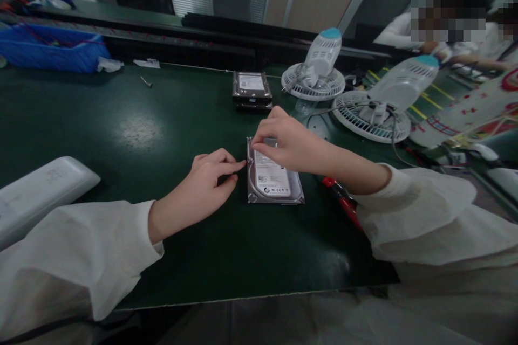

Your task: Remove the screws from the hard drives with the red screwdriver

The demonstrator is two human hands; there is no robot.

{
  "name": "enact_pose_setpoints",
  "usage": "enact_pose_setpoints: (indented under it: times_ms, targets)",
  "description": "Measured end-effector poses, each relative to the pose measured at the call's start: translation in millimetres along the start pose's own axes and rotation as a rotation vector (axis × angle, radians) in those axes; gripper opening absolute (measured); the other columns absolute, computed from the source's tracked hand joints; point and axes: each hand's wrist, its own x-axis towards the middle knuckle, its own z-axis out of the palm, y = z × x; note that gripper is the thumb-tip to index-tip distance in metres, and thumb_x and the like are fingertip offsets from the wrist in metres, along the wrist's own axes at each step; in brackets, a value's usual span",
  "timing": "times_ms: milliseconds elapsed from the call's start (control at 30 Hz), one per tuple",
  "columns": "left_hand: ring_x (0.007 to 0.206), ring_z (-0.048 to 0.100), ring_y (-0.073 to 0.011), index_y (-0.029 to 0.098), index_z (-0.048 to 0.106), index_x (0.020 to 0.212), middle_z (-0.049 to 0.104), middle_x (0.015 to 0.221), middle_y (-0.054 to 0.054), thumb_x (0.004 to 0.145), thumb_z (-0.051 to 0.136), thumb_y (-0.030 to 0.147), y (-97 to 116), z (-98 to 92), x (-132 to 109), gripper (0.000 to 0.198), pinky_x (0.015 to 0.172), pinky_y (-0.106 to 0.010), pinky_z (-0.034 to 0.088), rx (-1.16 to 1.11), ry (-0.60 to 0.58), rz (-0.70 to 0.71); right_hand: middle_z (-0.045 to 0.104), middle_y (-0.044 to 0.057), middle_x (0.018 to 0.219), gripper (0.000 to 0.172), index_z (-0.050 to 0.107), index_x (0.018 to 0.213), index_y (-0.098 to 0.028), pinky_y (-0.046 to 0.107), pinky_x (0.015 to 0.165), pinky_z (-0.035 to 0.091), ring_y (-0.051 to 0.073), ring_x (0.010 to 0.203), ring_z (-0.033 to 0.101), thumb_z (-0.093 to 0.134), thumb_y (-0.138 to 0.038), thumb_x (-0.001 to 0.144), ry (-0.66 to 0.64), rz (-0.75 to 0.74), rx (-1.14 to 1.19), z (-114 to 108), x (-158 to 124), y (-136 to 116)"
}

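Observation:
A silver hard drive [275, 180] with a white label lies flat on the dark green table [141, 129], just in front of me. My right hand [287, 143] rests over its far end, fingers curled and pressing on the top left corner. My left hand [206, 183] lies on the table to the drive's left, fingers curled, with the index fingertip touching the drive's left edge. Nothing I can name shows between the fingers of either hand.
Two more hard drives [251, 89] are stacked further back. Two white desk fans [319, 70] [384, 102] lie at the right rear. A red-handled tool [343, 202] lies under my right forearm. A white box [36, 194] sits left, a blue bag [48, 48] far left. Another person [457, 38] works at far right.

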Motion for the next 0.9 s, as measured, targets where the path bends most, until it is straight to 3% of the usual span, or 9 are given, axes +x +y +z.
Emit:
enact_pose_setpoints:
  times_ms: [133,167,233,300,400,467,533,667,900]
  targets:
    - [0.1,0.061,-0.0213,0.024,0.072,0.123,0.066,0.108,-0.005,0.095,0.051,0.017,-1.3,-0.5,-1.0,0.035,0.097,-0.048,0.049,-0.004,-0.005,-0.023,0.064,0.016,0.104,0.034,0.066,0.105,-0.008,0.039,0.086,0.037,0.027,0.104,0.048,0.055,-0.037,0.092,0.106,0.103,-0.131,-20.7,-31.9,2.8]
    - [0.099,0.061,-0.0214,0.024,0.072,0.123,0.066,0.109,-0.005,0.096,0.052,0.019,-1.5,-0.8,-1.4,0.034,0.096,-0.048,0.049,-0.008,-0.007,-0.032,0.063,0.016,0.103,0.041,0.064,0.109,-0.009,0.038,0.081,0.037,0.027,0.101,0.051,0.054,-0.045,0.092,0.12,0.191,-0.228,-24.0,-46.1,4.3]
    - [0.1,0.062,-0.0216,0.025,0.072,0.122,0.066,0.11,-0.005,0.096,0.053,0.021,-1.5,-1.0,-2.1,0.033,0.096,-0.048,0.051,-0.022,-0.002,-0.05,0.063,0.014,0.093,0.058,0.058,0.116,-0.011,0.034,0.068,0.034,0.021,0.078,0.052,0.052,-0.062,0.089,0.081,0.411,-0.361,-25.7,-80.8,8.5]
    - [0.101,0.063,-0.0219,0.024,0.072,0.121,0.066,0.111,-0.005,0.095,0.054,0.023,-1.2,-1.0,-2.3,0.031,0.095,-0.048,0.052,-0.048,0.023,-0.069,0.064,0.015,0.087,0.068,0.055,0.122,-0.012,0.031,0.059,0.028,0.017,0.062,0.046,0.053,-0.069,0.084,-0.03,0.523,-0.354,-20.4,-119.4,13.0]
    - [0.102,0.065,-0.0218,0.021,0.071,0.119,0.066,0.113,-0.006,0.094,0.056,0.026,-1.5,-0.1,-1.3,0.03,0.094,-0.047,0.054,-0.087,0.076,-0.101,0.067,0.02,0.109,0.049,0.063,0.108,-0.023,0.035,0.056,0.03,0.015,0.055,0.048,0.06,-0.063,0.079,-0.049,0.553,-0.176,-2.9,-168.7,16.9]
    - [0.101,0.066,-0.0216,0.021,0.07,0.117,0.066,0.114,-0.007,0.094,0.058,0.029,-3.0,0.7,-0.1,0.028,0.094,-0.047,0.055,-0.103,0.096,-0.115,0.069,0.018,0.088,0.048,0.062,0.11,-0.024,0.036,0.055,0.035,0.02,0.054,0.055,0.058,-0.063,0.083,-0.021,0.621,-0.111,10.4,-188.2,16.2]
    - [0.101,0.066,-0.0218,0.021,0.07,0.114,0.066,0.114,-0.007,0.093,0.059,0.032,-5.2,1.5,1.2,0.026,0.094,-0.047,0.056,-0.11,0.096,-0.122,0.066,0.01,0.07,0.058,0.057,0.116,-0.02,0.034,0.052,0.039,0.02,0.05,0.057,0.058,-0.067,0.082,0.009,0.683,-0.051,21.3,-197.1,13.9]
    - [0.1,0.066,-0.0223,0.021,0.069,0.113,0.067,0.113,-0.006,0.093,0.06,0.035,-7.5,2.7,3.5,0.026,0.093,-0.048,0.055,-0.092,0.086,-0.132,0.068,0.005,0.071,0.053,0.058,0.112,-0.018,0.029,0.051,0.042,0.016,0.05,0.059,0.055,-0.063,0.085,0.125,0.746,0.041,27.4,-200.3,9.8]
    - [0.1,0.066,-0.0228,0.018,0.069,0.114,0.067,0.113,-0.008,0.092,0.058,0.035,1.3,1.7,9.4,0.03,0.092,-0.046,0.054,-0.095,0.117,-0.207,0.068,0.009,0.072,0.065,0.064,0.114,-0.016,0.031,0.054,0.048,0.02,0.062,0.065,0.044,-0.073,0.088,0.381,0.806,0.094,-6.8,-208.0,9.4]
